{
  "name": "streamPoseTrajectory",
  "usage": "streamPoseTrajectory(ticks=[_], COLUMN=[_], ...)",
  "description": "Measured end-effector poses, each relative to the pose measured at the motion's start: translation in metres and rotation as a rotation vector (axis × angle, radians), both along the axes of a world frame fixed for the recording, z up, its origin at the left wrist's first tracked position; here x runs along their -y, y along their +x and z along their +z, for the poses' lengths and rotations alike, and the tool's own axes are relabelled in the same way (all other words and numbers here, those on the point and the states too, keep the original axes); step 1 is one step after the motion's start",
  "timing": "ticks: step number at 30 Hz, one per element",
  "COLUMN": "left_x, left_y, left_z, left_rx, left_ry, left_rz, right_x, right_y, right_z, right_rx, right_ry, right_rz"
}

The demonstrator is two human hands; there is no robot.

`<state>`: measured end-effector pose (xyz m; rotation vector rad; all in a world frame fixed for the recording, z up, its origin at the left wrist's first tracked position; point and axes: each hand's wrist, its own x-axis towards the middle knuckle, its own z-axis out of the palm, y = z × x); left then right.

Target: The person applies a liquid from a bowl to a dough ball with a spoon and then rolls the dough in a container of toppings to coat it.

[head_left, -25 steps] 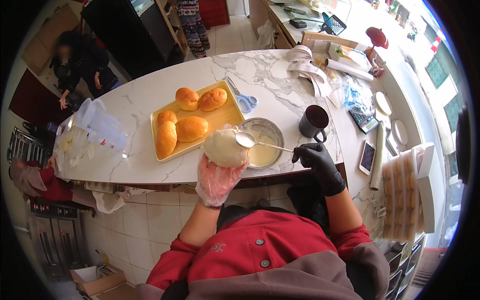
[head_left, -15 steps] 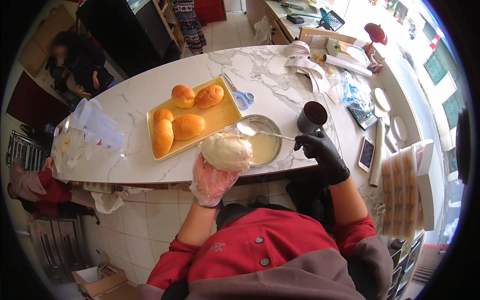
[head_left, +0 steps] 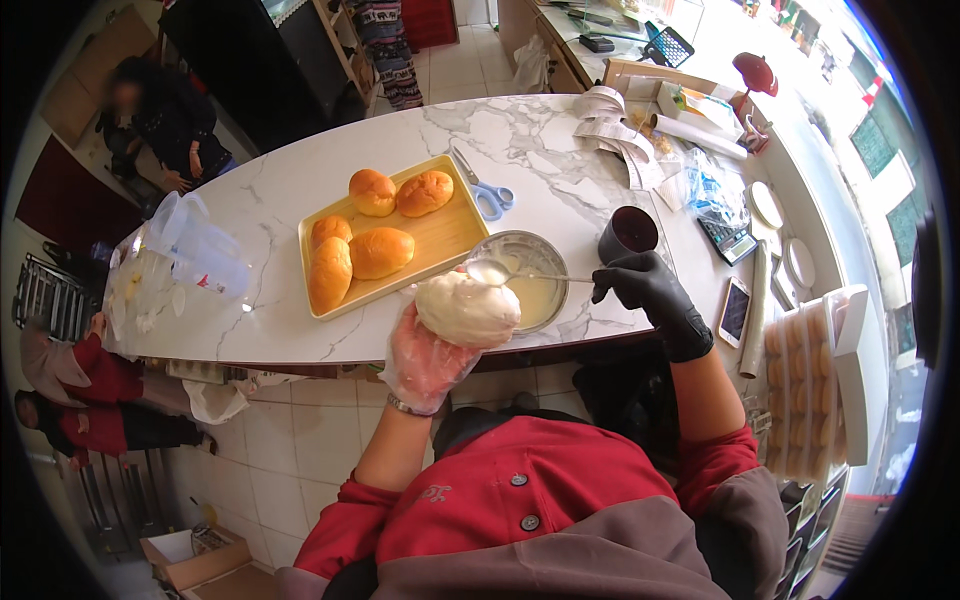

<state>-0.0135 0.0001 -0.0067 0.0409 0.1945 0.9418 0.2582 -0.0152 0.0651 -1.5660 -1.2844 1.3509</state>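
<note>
On our table point(head_left: 290, 200), the tray point(head_left: 440, 225) at eleven o'clock held five uncoated buns point(head_left: 380, 253); at twelve stood the cream bowl point(head_left: 510, 245). At its eight o'clock, our left hand point(head_left: 430, 350) cupped one largely coated bun point(head_left: 468, 312); our right hand point(head_left: 645, 297) pinched the spoon point(head_left: 487, 271).

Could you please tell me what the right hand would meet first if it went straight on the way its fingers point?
Leaving aside the spoon it holds, the right hand would probably meet the metal bowl first. Its height is hard to judge, so it might pass over the rim.
</note>
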Motion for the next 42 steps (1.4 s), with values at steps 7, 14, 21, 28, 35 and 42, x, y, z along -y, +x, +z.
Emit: streamPoseTrajectory(ticks=[7, 14, 21, 28, 35, 42], left_x=[-0.001, 0.001, 0.001, 0.002, 0.005, 0.01], left_y=[0.0, -0.001, 0.004, 0.006, 0.009, 0.001], left_z=[0.0, -0.005, -0.011, -0.02, -0.019, -0.018], left_rx=[0.05, -0.091, -0.266, -0.269, -0.294, -0.245], left_ry=[0.019, -0.045, 0.091, 0.025, 0.072, 0.029], left_rz=[-0.093, 0.018, 0.126, 0.268, 0.288, 0.379], right_x=[-0.019, -0.007, 0.008, 0.019, 0.019, 0.035], right_y=[-0.005, -0.024, -0.052, -0.047, -0.054, -0.035], right_z=[0.001, -0.003, -0.005, 0.003, 0.009, -0.01], right_rx=[0.097, 0.31, 0.51, 0.64, 0.745, 0.575], right_ry=[0.051, 0.531, 0.746, 0.717, 0.863, 0.631], right_rz=[0.035, -0.065, -0.059, -0.097, 0.004, -0.208])
